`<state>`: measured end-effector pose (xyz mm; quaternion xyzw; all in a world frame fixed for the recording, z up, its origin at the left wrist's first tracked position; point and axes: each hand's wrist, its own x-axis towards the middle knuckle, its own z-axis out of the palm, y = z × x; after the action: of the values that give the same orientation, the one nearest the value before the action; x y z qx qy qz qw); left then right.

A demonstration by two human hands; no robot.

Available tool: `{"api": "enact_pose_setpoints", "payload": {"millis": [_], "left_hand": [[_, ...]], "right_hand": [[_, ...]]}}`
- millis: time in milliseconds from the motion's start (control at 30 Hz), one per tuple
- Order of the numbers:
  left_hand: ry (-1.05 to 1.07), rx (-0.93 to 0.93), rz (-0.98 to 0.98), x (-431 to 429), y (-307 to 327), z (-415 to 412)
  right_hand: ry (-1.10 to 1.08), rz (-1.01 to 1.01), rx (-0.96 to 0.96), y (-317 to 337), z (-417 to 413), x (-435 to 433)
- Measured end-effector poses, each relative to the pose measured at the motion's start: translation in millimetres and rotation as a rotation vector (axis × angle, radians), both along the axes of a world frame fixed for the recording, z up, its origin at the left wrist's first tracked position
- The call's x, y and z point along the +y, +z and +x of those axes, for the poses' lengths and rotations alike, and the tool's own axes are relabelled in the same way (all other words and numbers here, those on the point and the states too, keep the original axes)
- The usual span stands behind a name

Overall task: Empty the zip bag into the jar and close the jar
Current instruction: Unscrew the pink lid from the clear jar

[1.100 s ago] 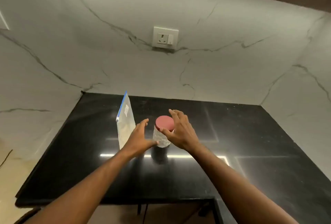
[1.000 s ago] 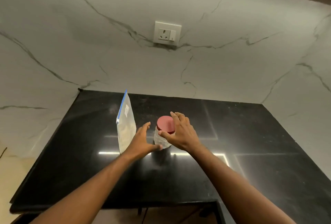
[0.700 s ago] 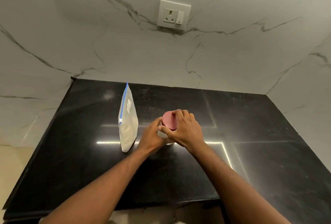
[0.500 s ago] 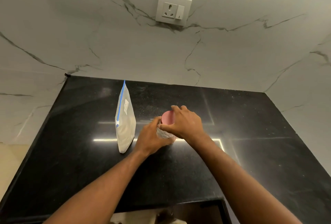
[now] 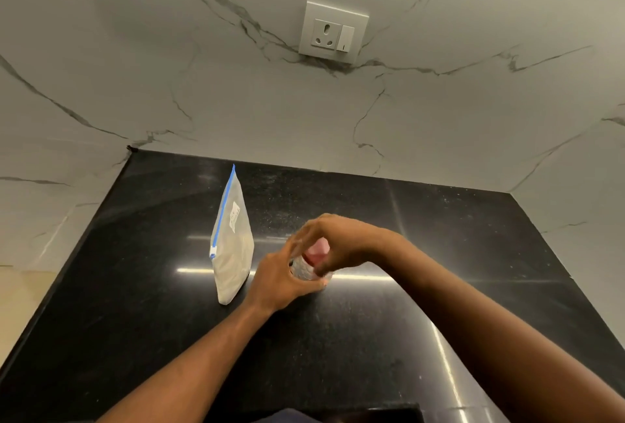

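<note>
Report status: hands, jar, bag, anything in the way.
Left hand wrapped on jar body; right hand gripping red lid, lid on. Zip bag upright, sealed, full, left of jar. Counter otherwise unobstructed.

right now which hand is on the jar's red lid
The right hand, arched over the red lid; the left hand grips the clear jar body lower down.

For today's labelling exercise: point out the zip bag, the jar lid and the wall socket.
zip bag (image 5: 233,260): head view, on its pale filled lower panel.
jar lid (image 5: 318,249): head view, on the pink top showing between the fingers.
wall socket (image 5: 333,31): head view, on the white faceplate.
</note>
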<state>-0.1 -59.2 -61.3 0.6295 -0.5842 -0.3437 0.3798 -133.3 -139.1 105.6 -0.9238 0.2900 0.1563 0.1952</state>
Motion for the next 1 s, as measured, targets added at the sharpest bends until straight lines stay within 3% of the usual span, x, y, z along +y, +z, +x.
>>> {"api": "enact_pose_setpoints", "payload": {"millis": [67,167,300,500,600,667,733,767,900,1000], "left_hand": [[0.008,0.001,-0.004,-1,-2,0],[0.040,0.007,-0.003,-2,-4,0],[0.065,-0.006,-0.006,-1,-5,-2],[0.071,-0.003,-0.004,-3,-10,0],[0.059,0.016,-0.009,-4,-10,-1],[0.064,0.027,0.005,-3,-11,-2],[0.075,0.022,0.006,-2,-8,-3],[0.079,0.014,-0.003,-1,-7,-3],[0.088,-0.017,-0.010,-1,-6,-4],[0.079,-0.010,-0.009,-1,-10,-4]], "right_hand": [[-0.118,-0.168,0.007,-1,1,-1],[-0.253,-0.467,0.278,-16,4,4],[-0.266,-0.350,0.193,-23,9,5],[0.149,-0.185,0.141,-11,-3,-4],[0.064,-0.004,-0.039,-2,-11,-7],[-0.048,-0.221,-0.007,-1,-10,-10],[-0.120,-0.480,0.213,-5,-6,-8],[-0.130,-0.516,0.272,-9,-4,-5],[-0.145,-0.377,0.194,-11,6,1],[0.013,-0.337,0.254,2,11,-2]]}}
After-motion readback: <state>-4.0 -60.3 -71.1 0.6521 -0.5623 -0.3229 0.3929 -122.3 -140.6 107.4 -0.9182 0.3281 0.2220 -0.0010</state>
